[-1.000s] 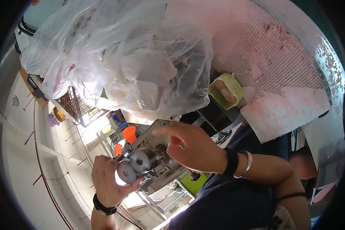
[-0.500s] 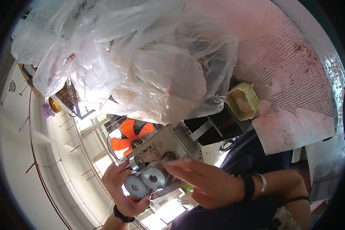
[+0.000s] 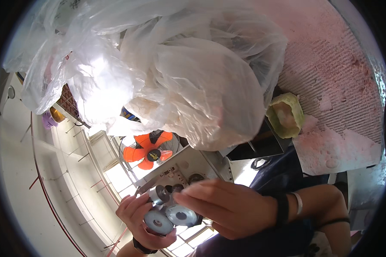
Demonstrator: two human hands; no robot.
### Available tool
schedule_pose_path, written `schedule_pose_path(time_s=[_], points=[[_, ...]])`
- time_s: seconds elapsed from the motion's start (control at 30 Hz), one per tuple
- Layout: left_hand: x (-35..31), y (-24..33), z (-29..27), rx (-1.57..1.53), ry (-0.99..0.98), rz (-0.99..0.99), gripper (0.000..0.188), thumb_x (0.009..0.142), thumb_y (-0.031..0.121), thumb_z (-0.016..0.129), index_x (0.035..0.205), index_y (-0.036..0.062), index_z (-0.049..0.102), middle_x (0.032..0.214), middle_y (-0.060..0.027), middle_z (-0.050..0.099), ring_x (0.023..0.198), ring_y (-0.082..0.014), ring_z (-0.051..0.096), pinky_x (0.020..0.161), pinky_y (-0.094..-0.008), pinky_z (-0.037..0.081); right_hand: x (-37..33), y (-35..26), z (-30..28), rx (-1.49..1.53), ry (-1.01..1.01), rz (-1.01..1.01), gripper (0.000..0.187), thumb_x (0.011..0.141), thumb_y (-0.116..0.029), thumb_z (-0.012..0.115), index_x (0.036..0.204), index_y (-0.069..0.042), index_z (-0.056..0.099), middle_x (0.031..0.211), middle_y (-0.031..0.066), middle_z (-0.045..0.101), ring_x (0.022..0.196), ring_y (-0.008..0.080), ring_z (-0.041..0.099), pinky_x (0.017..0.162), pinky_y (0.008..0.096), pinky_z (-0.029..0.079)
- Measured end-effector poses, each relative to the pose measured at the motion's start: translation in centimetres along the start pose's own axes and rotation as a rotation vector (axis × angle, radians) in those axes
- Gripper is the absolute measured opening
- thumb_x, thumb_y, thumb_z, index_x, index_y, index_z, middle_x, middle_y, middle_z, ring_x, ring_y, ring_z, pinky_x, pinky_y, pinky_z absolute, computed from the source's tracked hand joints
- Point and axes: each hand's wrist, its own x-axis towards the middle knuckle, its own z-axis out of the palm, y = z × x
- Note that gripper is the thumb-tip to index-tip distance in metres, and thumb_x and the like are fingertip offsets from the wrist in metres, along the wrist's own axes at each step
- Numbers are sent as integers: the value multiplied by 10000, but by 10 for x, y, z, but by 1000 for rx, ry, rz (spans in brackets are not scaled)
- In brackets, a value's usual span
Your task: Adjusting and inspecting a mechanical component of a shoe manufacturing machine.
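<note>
A machine with a grey metal housing (image 3: 188,162) has several shiny round rollers on its front. My left hand (image 3: 139,225) curls around the lower left metal roller (image 3: 158,222), fingers on its far side and thumb below. Next to it sits a second roller (image 3: 181,214) with a dark centre hole, and a smaller metal cylinder (image 3: 159,195) is above them. My right hand (image 3: 229,207) reaches in from the right, fingers stretched out over the second roller. Its fingertips are smeared by motion, and whether they touch the roller is hard to tell.
A large clear plastic bag (image 3: 201,85) bulges above the machine. An orange-bladed fan (image 3: 148,150) stands behind it. To the right are a pale green cup-like container (image 3: 286,115) and a ribbed sheet (image 3: 330,81) covered in pink dust.
The rollers and left hand sit slightly lower in view, and the bag and container have shifted right as the view moved. My right hand's fingers have shifted slightly over the second roller.
</note>
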Motion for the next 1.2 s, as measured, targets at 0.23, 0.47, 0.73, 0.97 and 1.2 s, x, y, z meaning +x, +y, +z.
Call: schedule_pose_path(time_s=[0.23, 0.47, 0.73, 0.97, 1.2], points=[[3, -3, 0, 43, -34, 84, 706, 780, 604, 543, 1131, -7, 493, 1108, -186, 567, 1089, -293, 457, 978, -458, 358, -2, 4, -29, -159, 40, -64, 476, 712, 36, 599, 1180, -22, 665, 1109, 40, 571, 958, 175, 598, 813, 262, 509], [1, -3, -1, 57, -39, 97, 652, 730, 547, 561, 1088, 5, 508, 1095, -186, 558, 1076, -293, 454, 954, -467, 364, -1, 0, -12, -378, -30, -93, 558, 648, -5, 633, 1203, -58, 658, 1037, 7, 535, 871, 163, 569, 781, 279, 492], [1, -4, -3, 71, -71, 94, 669, 745, 574, 544, 1099, 8, 506, 1089, -169, 555, 1076, -291, 445, 970, -471, 362, 0, 10, -13, -181, -9, 42, 602, 648, -14, 609, 1250, -17, 612, 1043, 26, 532, 947, 183, 568, 847, 285, 477], [1, -1, 1, 60, 14, 82, 688, 780, 584, 533, 1148, 4, 496, 1119, -178, 562, 1090, -312, 457, 980, -468, 359, -22, 1, -10, -35, -283, 167, 643, 675, -5, 592, 1317, -16, 544, 1051, 74, 533, 940, 231, 560, 844, 332, 479], [4, 1, 0, 21, -6, 51, 680, 646, 499, 699, 1098, 18, 536, 1187, -154, 553, 1100, -311, 439, 954, -438, 344, -10, 7, -4, -110, 131, 46, 657, 676, -49, 612, 1324, 14, 522, 1105, 115, 539, 941, 269, 557, 858, 378, 475]])
